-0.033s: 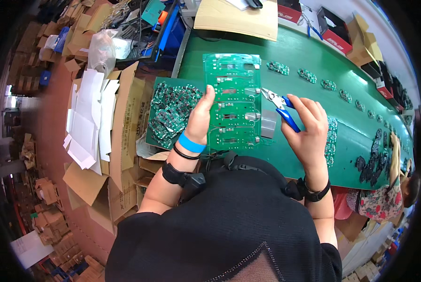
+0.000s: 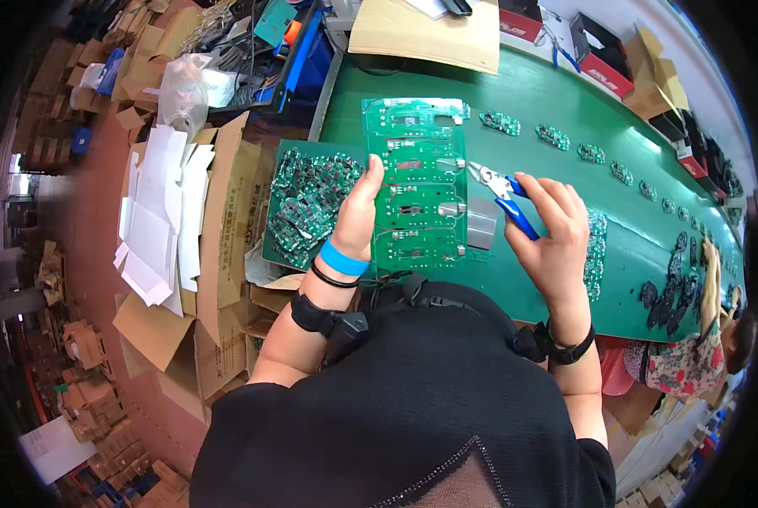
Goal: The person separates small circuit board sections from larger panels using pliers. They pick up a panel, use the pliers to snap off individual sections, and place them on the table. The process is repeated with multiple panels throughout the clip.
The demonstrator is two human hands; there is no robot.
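My left hand (image 2: 360, 207) grips the left edge of a green circuit board panel (image 2: 417, 190), thumb on its face, fingers hidden behind. The panel is held raised over the green workbench and carries several rows of components and metal tabs. In my right hand (image 2: 552, 229) is a pair of blue-handled side cutters (image 2: 506, 193), the tips pointing at the panel's right edge, close to a metal tab; I cannot tell whether they touch it. A grey metallic block (image 2: 481, 223) lies just right of the panel.
Loose small circuit boards are heaped on a green tray (image 2: 307, 148) at left. Small boards (image 2: 553, 136) run in a line along the bench (image 2: 523, 288). Black parts (image 2: 675, 284) lie near another person's arm (image 2: 711, 275) at right. An open carton (image 2: 226, 254) stands left.
The panel has shifted very slightly left, with its top edge turned a little. The side cutters have moved slightly left with my right hand.
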